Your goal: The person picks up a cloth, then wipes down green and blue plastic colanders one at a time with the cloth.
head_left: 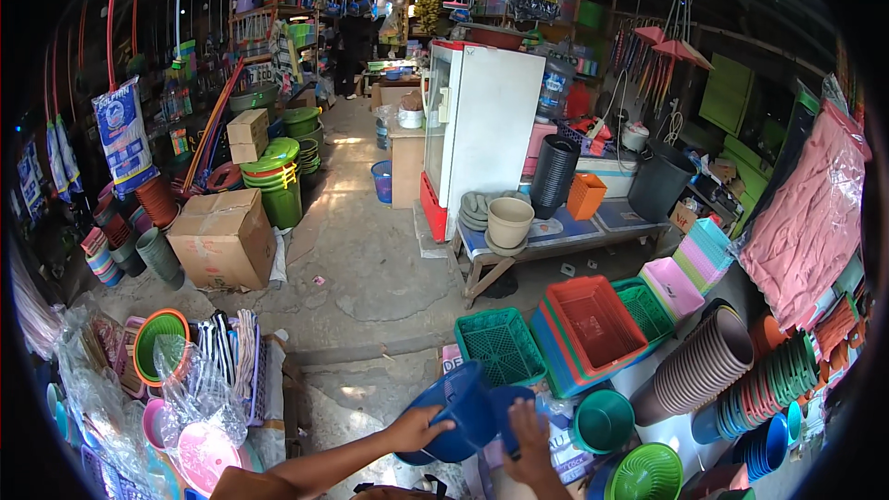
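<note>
A blue bucket is low in front of you, and your left hand has its grip on it. Your right hand is at a second blue thing; I cannot tell if that grip is holding it. Just past the bucket is a green basket. Farther back, a cream pot sits on a bench.

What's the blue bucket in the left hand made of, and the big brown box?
Bucket: probably plastic, smooth and slightly shiny, going by its even blue and soft highlights. Box: looks like cardboard, dull brown, with flat sides and folded flaps.
</note>
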